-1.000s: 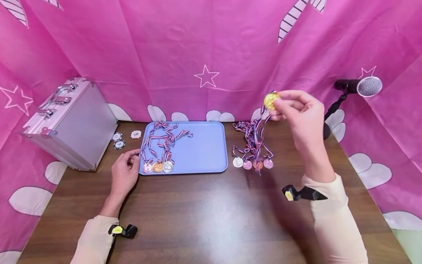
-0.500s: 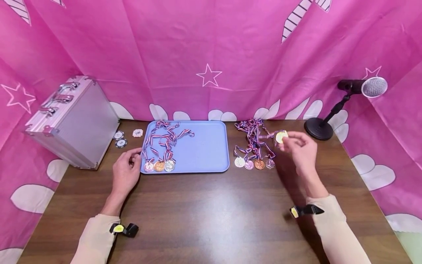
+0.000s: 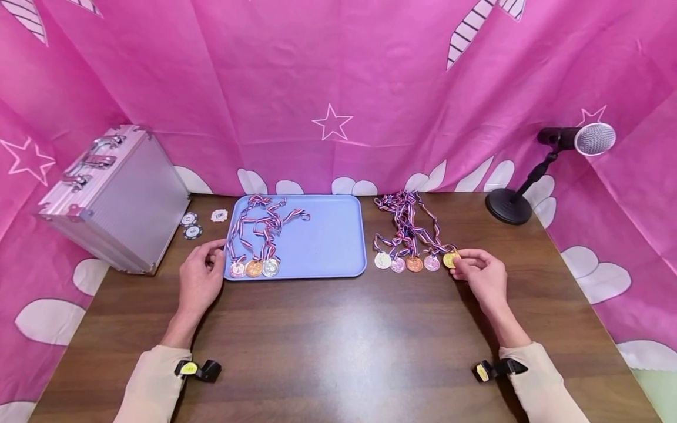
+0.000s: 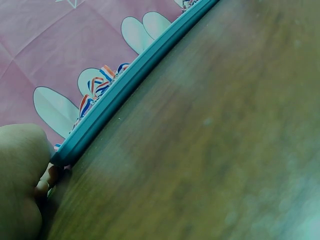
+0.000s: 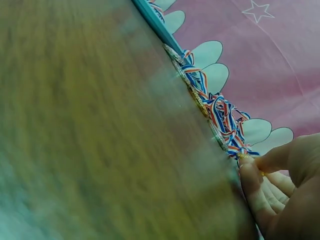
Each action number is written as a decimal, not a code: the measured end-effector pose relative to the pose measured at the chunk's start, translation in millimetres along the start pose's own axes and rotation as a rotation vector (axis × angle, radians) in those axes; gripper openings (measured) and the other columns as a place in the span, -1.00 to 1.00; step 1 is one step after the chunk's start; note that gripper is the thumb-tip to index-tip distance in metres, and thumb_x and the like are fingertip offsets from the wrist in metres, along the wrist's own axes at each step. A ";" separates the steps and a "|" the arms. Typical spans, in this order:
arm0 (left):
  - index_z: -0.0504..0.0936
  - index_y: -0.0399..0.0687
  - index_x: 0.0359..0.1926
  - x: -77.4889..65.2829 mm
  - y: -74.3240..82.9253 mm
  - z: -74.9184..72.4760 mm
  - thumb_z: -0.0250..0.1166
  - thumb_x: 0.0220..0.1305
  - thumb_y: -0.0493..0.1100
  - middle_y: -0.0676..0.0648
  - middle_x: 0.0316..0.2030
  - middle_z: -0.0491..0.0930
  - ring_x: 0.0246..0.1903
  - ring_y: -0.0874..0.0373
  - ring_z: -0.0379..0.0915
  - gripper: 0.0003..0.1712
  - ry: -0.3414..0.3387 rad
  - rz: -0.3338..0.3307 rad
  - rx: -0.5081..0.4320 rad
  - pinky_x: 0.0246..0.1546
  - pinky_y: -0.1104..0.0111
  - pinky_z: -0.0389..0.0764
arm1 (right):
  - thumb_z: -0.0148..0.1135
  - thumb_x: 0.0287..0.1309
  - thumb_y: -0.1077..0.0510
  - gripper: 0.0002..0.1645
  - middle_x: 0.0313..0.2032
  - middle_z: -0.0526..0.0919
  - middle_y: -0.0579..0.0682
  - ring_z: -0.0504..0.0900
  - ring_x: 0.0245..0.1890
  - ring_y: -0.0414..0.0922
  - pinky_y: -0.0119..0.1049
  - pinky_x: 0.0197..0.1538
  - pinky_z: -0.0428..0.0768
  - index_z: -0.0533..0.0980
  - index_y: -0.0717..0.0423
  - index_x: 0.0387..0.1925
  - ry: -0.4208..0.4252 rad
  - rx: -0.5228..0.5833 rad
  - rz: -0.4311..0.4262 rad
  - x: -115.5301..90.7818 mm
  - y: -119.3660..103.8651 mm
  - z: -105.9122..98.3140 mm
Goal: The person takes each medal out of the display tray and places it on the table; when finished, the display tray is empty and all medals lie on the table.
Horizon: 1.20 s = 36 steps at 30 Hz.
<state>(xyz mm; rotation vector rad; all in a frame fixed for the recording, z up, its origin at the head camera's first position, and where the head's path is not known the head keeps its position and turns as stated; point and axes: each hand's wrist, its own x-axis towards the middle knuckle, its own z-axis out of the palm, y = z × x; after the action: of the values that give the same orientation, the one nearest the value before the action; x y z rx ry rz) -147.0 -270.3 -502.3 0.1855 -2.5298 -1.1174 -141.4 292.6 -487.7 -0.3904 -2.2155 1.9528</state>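
Note:
With thumb and fingers, my right hand pinches a gold medal at the right end of a row on the table. Beside it in that row lie a pink medal, a copper-coloured medal, another pink one and a silver medal. Their striped ribbons are heaped behind them. My left hand holds the left edge of a blue tray, its fingers curled at the rim. Inside the tray, a pink medal, a gold-orange medal and a silver medal lie at the front left.
A silver case stands at the back left, with several poker chips between it and the tray. At the back right is a microphone on a black stand. A pink curtain hangs behind the wooden table.
My right hand has brought the gold medal down from above the ribbon heap to the right end of the row. The left hand has stayed at the tray's edge.

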 end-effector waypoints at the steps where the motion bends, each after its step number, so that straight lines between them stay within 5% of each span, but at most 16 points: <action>1: 0.73 -0.29 0.29 0.1 -0.2 -0.1 0.22 0.64 -0.26 -0.24 -0.11 0.63 -0.16 0.05 0.45 -0.64 0.000 0.001 0.004 -0.22 0.54 0.33 | 0.42 0.39 0.43 -0.68 -0.48 0.80 -0.16 0.76 -0.54 -0.32 -0.41 -0.37 0.75 0.60 0.60 0.06 -0.006 -0.039 -0.016 -0.1 1.6 -0.7; 8: 0.75 -0.28 0.26 1.0 -1.4 0.6 0.23 0.63 -0.27 -0.23 -0.14 0.63 -0.18 0.07 0.44 -0.66 0.013 0.017 0.002 -0.24 0.54 0.32 | 0.54 0.29 0.28 -0.80 -0.41 0.82 0.03 0.60 -0.55 -0.48 -0.57 -0.37 0.56 0.80 0.33 -0.11 0.050 -0.457 -0.179 1.2 8.3 -1.3; 12: 0.75 -0.28 0.26 1.9 -1.8 0.5 0.24 0.62 -0.28 -0.23 -0.14 0.64 -0.19 0.08 0.43 -0.66 0.017 0.022 -0.001 -0.24 0.56 0.32 | 0.60 0.21 0.21 -0.86 -0.38 0.84 0.09 0.53 -0.51 -0.52 -0.53 -0.29 0.39 0.86 0.19 -0.21 0.110 -0.603 -0.266 1.5 10.1 1.6; 18: 0.76 -0.27 0.25 1.4 -1.9 0.1 0.24 0.62 -0.29 -0.22 -0.14 0.64 -0.20 0.12 0.42 -0.67 0.020 0.024 0.000 -0.24 0.57 0.32 | 0.59 0.23 0.21 -0.88 -0.40 0.83 0.10 0.51 -0.53 -0.53 -0.55 -0.30 0.38 0.86 0.18 -0.22 0.146 -0.571 -0.276 -1.0 12.3 4.0; 27: 0.76 -0.28 0.25 0.7 -1.4 -0.1 0.24 0.61 -0.30 -0.23 -0.15 0.64 -0.20 0.10 0.43 -0.67 0.023 0.026 0.006 -0.24 0.56 0.33 | 0.51 0.30 0.29 -0.93 -0.52 0.68 -0.26 0.51 -0.58 -0.49 -0.58 -0.42 0.41 0.85 0.19 -0.23 0.246 -0.386 -0.321 -9.2 15.0 13.7; 36: 0.76 -0.29 0.22 0.3 -1.0 1.8 0.25 0.58 -0.34 -0.24 -0.18 0.65 -0.23 0.12 0.43 -0.68 0.036 0.040 0.001 -0.25 0.55 0.34 | 0.57 0.26 0.29 -0.94 -0.44 0.71 -0.02 0.55 -0.52 -0.38 -0.58 -0.43 0.44 0.83 0.23 -0.25 0.081 -0.331 -0.470 -34.9 -0.2 54.6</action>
<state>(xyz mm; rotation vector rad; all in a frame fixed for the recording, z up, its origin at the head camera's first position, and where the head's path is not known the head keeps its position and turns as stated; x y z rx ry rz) -148.1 -269.9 -504.0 0.1535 -2.4920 -1.0878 -124.1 230.3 -493.0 0.0197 -2.3131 1.3185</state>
